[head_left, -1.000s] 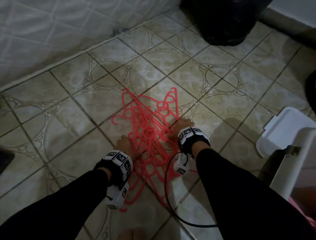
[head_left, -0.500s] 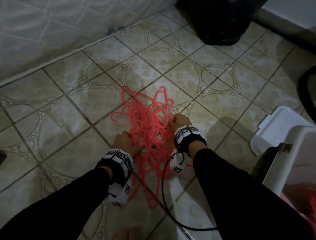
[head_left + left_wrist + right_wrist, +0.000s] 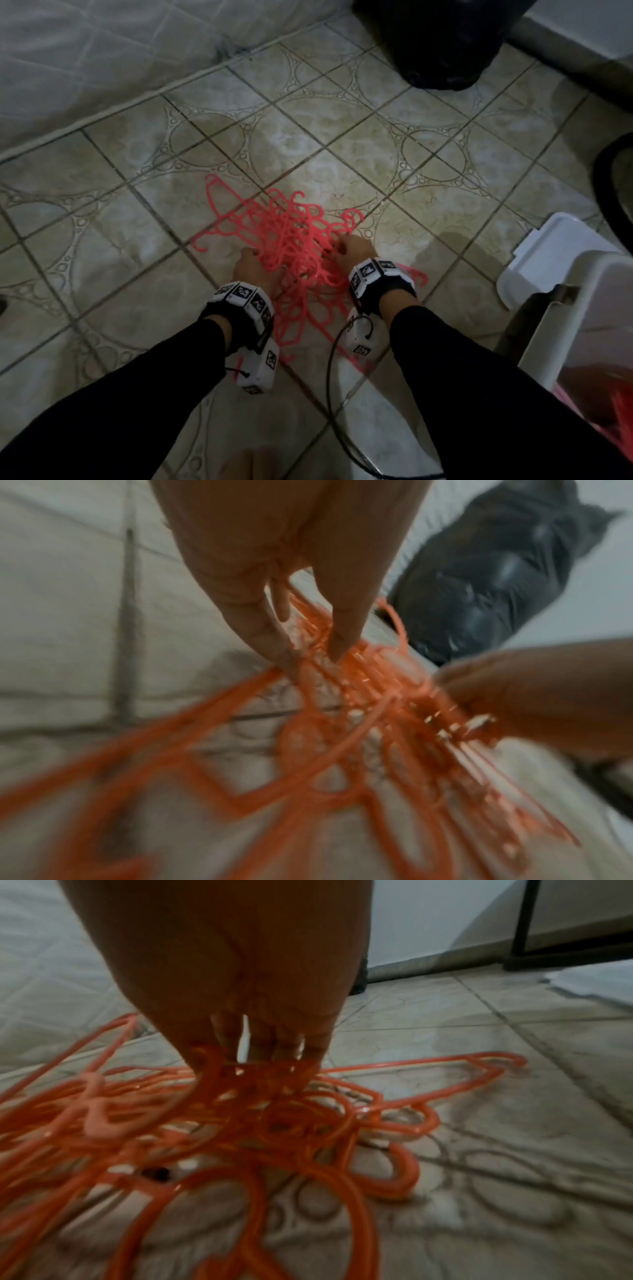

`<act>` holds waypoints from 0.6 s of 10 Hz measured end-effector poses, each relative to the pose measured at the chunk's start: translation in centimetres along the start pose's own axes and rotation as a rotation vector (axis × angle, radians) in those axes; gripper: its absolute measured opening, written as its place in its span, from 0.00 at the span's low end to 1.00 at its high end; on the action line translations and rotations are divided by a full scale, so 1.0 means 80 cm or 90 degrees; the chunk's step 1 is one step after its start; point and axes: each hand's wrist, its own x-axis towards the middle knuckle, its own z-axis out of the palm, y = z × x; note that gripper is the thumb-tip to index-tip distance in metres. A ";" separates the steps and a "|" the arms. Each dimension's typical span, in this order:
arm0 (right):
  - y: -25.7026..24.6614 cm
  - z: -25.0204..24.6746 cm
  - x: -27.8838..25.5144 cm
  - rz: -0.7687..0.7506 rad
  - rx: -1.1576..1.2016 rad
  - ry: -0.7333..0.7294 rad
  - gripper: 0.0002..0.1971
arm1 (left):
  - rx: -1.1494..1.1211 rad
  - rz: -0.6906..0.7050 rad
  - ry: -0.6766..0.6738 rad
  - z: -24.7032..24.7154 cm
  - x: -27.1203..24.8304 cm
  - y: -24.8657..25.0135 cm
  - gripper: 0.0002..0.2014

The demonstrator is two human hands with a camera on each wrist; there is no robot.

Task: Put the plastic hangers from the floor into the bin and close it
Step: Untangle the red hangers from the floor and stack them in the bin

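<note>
A tangled bunch of pink-orange plastic hangers (image 3: 291, 236) lies on the tiled floor between my two hands. My left hand (image 3: 255, 270) holds the bunch from its left side; in the left wrist view the fingertips (image 3: 337, 645) pinch the hangers (image 3: 346, 723). From the right side, my right hand (image 3: 354, 248) grips the bunch, and in the right wrist view its fingers (image 3: 260, 1045) curl down into the hangers (image 3: 274, 1123). The white bin (image 3: 582, 308) stands at the right edge, its lid (image 3: 551, 253) swung open toward the floor. Something pink shows inside it.
A black bag (image 3: 442, 44) sits on the floor at the far side. A white quilted cover (image 3: 85, 51) runs along the upper left. A black cable (image 3: 330, 394) trails from my right wrist. A dark curved object (image 3: 613, 185) is at the right edge.
Both hands have drawn together and pulled the spread hangers into a tighter bunch; their fingers now grip it.
</note>
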 end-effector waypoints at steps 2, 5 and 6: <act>0.000 0.015 -0.009 0.042 -0.144 0.139 0.30 | -0.015 -0.056 -0.032 0.006 0.001 0.017 0.37; -0.010 0.015 -0.001 0.141 0.049 0.043 0.37 | 0.028 -0.095 -0.047 0.016 0.004 0.015 0.33; -0.008 0.017 0.003 0.133 0.093 -0.020 0.26 | -0.014 -0.114 -0.057 0.018 0.006 0.018 0.29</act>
